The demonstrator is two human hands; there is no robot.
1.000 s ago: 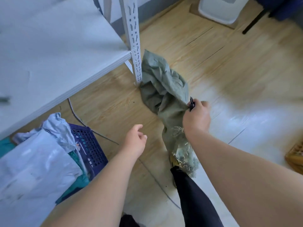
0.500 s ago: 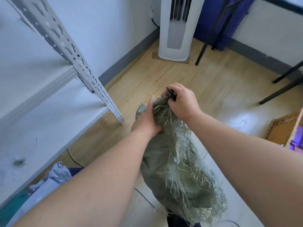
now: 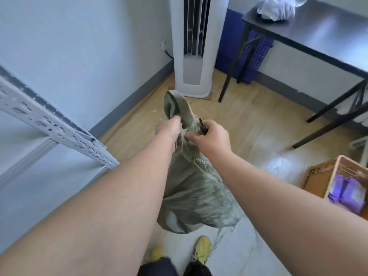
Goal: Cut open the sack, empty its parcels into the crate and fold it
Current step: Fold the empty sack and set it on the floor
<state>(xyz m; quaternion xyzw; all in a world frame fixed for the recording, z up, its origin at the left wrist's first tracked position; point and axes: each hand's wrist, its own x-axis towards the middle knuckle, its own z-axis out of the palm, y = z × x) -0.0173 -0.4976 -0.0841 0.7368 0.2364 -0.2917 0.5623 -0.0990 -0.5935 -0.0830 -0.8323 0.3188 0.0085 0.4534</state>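
The grey-green woven sack [image 3: 191, 192] hangs empty in front of me, its frayed cut edge trailing threads down toward my yellow shoes. My left hand [image 3: 169, 130] grips the sack's upper part, where a rolled end sticks up above my fingers. My right hand [image 3: 211, 136] pinches the same bunched top right beside it and also holds a small dark cutter [image 3: 203, 126]. The two hands are almost touching. The crate with the parcels is out of view.
A white metal shelf with a perforated post [image 3: 51, 124] fills the left. A white tower fan [image 3: 194, 44] stands ahead by the wall. A black folding table [image 3: 310, 36] is at the right, and a cardboard box [image 3: 342, 182] with purple packets sits on the floor.
I have lifted the sack off the floor and my view has risen. My left hand, free a second ago, now grips the sack's top beside my right hand.
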